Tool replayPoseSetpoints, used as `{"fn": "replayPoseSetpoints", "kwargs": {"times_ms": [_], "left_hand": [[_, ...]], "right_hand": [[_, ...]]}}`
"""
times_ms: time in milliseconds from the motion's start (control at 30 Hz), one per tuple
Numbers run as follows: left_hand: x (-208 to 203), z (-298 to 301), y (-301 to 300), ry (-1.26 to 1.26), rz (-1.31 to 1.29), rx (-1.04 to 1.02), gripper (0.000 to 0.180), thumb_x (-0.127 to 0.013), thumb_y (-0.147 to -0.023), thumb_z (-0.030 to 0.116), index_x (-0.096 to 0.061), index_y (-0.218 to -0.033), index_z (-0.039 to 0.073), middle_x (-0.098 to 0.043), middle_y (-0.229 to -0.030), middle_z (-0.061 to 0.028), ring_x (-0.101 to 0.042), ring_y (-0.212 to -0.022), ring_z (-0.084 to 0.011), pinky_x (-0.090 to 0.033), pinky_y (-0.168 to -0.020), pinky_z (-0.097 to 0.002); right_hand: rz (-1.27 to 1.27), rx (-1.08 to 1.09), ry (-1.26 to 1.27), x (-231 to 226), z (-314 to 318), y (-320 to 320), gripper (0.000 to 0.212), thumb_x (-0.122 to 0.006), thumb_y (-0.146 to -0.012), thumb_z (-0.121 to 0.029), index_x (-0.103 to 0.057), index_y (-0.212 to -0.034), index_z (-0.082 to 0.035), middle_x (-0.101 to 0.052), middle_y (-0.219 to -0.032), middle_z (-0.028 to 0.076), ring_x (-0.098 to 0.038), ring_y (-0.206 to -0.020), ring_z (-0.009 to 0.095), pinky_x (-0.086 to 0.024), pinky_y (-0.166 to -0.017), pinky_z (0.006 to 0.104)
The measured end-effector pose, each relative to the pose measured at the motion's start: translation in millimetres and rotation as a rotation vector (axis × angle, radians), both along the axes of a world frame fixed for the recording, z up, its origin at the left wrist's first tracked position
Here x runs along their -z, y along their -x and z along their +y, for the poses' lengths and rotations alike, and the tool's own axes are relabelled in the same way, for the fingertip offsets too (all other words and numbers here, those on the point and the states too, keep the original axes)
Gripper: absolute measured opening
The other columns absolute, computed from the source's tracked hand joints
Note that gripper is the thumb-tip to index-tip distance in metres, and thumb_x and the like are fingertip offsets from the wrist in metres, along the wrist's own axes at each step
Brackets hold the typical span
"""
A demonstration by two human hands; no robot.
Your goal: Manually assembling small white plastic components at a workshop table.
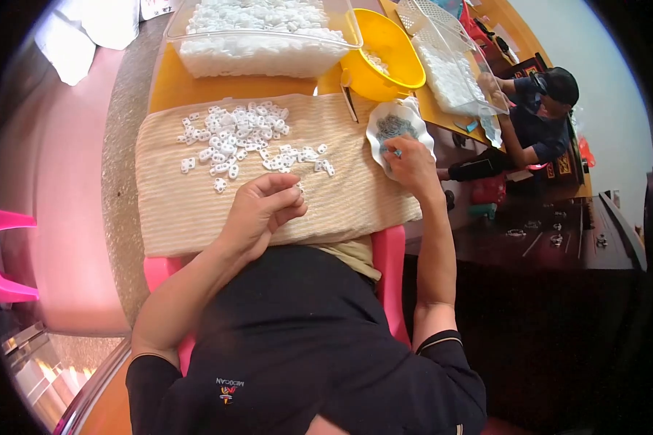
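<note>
My left hand [268, 210] is closed in a pinch above the near part of a striped beige cloth [174, 217]. What its fingertips hold is too small and covered to make out. Over a white wavy-edged dish [376, 141] at the cloth's right side, my right hand [413, 167] is closed on a small blue thing [397, 153], mostly hidden by the fingers. Small grey metal pieces [395, 125] lie heaped in that dish. Beyond my left hand, many small white plastic pieces with holes [243, 129] are spread over the cloth.
At the back stands a clear bin [261, 54] full of white pieces, beside a yellow basin [392, 51]. A thin dark tool [350, 105] lies near the basin. Farther right, a person [548, 116] in a dark cap sits by another clear bin [450, 76]. A pink stool [7, 254] stands left.
</note>
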State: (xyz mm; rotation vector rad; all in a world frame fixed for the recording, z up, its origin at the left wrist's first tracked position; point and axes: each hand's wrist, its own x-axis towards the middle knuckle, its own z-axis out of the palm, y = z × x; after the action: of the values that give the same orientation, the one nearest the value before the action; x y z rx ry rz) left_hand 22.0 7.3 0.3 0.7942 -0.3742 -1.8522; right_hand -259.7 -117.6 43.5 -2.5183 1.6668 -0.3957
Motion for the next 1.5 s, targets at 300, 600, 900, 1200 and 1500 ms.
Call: {"fn": "replayPoseSetpoints", "kwargs": {"times_ms": [300, 600, 900, 1200, 1500], "left_hand": [[-2, 0, 1, -0.007, -0.024, -0.001, 0.017, -0.065, -0.087, 0.006, -0.060, -0.103, 0.003, -0.063, -0.085, -0.0037, -0.063, -0.078, -0.0119, -0.057, -0.076, -0.0280], [-2, 0, 1, -0.006, -0.002, 0.017, 0.017, -0.065, -0.087, 0.006, -0.059, -0.102, 0.003, -0.062, -0.084, -0.0034, -0.063, -0.077, -0.0118, -0.057, -0.075, -0.0280], [-1, 1, 2, -0.006, -0.021, 0.024, 0.017, -0.066, -0.086, 0.006, -0.060, -0.102, 0.003, -0.062, -0.085, -0.0036, -0.063, -0.077, -0.0121, -0.057, -0.075, -0.0283], [-2, 1, 3, -0.017, -0.014, 0.024, 0.017, -0.066, -0.086, 0.006, -0.060, -0.102, 0.003, -0.063, -0.085, -0.0033, -0.064, -0.077, -0.0122, -0.057, -0.074, -0.0274], [-4, 1, 4, -0.018, -0.029, 0.029, 0.015, -0.066, -0.086, 0.006, -0.061, -0.101, 0.003, -0.063, -0.084, -0.0027, -0.064, -0.076, -0.0117, -0.057, -0.073, -0.0268]], "right_hand": [[0.102, 0.012, -0.024, 2, -8, -2, 0.015, -0.061, -0.080, -0.016, -0.069, -0.088, -0.005, -0.066, -0.089, 0.016, -0.062, -0.085, 0.036, -0.049, -0.076, 0.0426], [0.096, -0.015, -0.055, 1, -11, -1, 0.015, -0.061, -0.080, -0.015, -0.069, -0.086, -0.004, -0.066, -0.088, 0.016, -0.062, -0.085, 0.036, -0.049, -0.076, 0.0422], [0.139, -0.017, -0.015, -1, -8, -4, 0.015, -0.061, -0.082, -0.017, -0.069, -0.088, -0.006, -0.065, -0.091, 0.012, -0.063, -0.085, 0.034, -0.049, -0.076, 0.0418], [0.142, -0.057, 0.062, 7, -11, 2, 0.013, -0.059, -0.083, -0.015, -0.066, -0.079, -0.006, -0.063, -0.084, 0.014, -0.062, -0.077, 0.036, -0.050, -0.071, 0.0432], [0.184, -0.167, 0.010, -5, -19, -2, 0.013, -0.060, -0.080, -0.013, -0.070, -0.083, -0.005, -0.065, -0.087, 0.011, -0.063, -0.080, 0.033, -0.050, -0.074, 0.0405]]}}
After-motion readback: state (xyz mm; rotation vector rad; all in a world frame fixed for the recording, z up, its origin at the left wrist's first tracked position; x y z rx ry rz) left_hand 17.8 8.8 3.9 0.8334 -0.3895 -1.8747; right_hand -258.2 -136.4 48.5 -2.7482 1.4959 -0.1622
